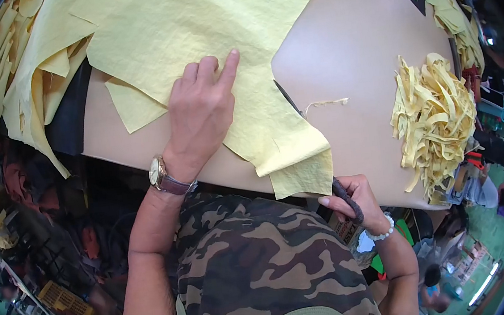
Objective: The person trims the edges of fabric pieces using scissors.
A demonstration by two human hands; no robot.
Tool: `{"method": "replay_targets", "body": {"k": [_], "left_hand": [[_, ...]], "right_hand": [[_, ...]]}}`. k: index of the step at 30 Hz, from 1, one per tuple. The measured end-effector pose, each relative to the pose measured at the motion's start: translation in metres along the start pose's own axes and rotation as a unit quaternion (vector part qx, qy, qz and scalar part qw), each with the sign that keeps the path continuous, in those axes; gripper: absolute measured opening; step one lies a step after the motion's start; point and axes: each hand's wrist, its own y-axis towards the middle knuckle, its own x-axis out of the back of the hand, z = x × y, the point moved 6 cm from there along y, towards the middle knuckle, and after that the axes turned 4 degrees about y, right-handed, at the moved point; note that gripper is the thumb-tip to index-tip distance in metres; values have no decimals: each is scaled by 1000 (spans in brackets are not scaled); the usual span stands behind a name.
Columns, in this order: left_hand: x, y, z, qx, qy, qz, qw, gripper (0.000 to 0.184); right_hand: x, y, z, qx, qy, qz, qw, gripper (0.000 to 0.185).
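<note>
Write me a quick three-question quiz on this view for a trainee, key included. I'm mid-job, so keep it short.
1. Fill in the two gaps: the left hand lies on the ____, while the right hand holds the ____.
2. True or false: the watch is worn on the same arm as the right hand.
3. Choose one: in the picture, where on the tabletop is the heap of strips? A) left part B) middle C) right part

Key
1. yellow fabric; scissors
2. False: the watch is on the left arm.
3. C
</note>
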Motion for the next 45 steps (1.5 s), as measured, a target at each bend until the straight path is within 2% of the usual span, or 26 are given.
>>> {"method": "replay_targets", "body": {"k": [8, 11, 17, 20, 23, 26, 29, 32, 38, 45], "left_hand": [[-9, -6, -6, -16, 65, 24, 997, 44], [-3, -12, -6, -26, 42, -30, 998, 41], [5, -21, -2, -9, -26, -62, 998, 21], [11, -21, 7, 49, -128, -36, 990, 18], [16, -25, 10, 53, -137, -32, 989, 21], [17, -29, -4, -1, -147, -55, 988, 28], [15, -29, -29, -45, -152, 18, 987, 38], [-3, -41, -38, -47, -135, 95, 985, 45], [-8, -46, -40, -55, -109, 71, 990, 37], [0, -45, -36, -52, -160, 58, 984, 38]], "right_hand": [[0, -1, 0, 0, -2, -2, 1000, 24], [-1, -1, 1, -1, 6, -3, 1000, 24], [-1, -1, 2, 10, -2, 6, 1000, 24], [-2, -1, 2, 10, 6, 2, 1000, 23], [-2, -1, 0, 9, 16, 0, 1000, 23], [-1, -1, 0, 7, 21, 2, 1000, 23], [0, -2, 0, -1, 23, 4, 1000, 22], [1, -6, 2, 0, 32, 18, 999, 22], [7, -17, -13, 6, 48, 41, 998, 27], [12, -28, -23, -6, 52, 61, 997, 27]]}}
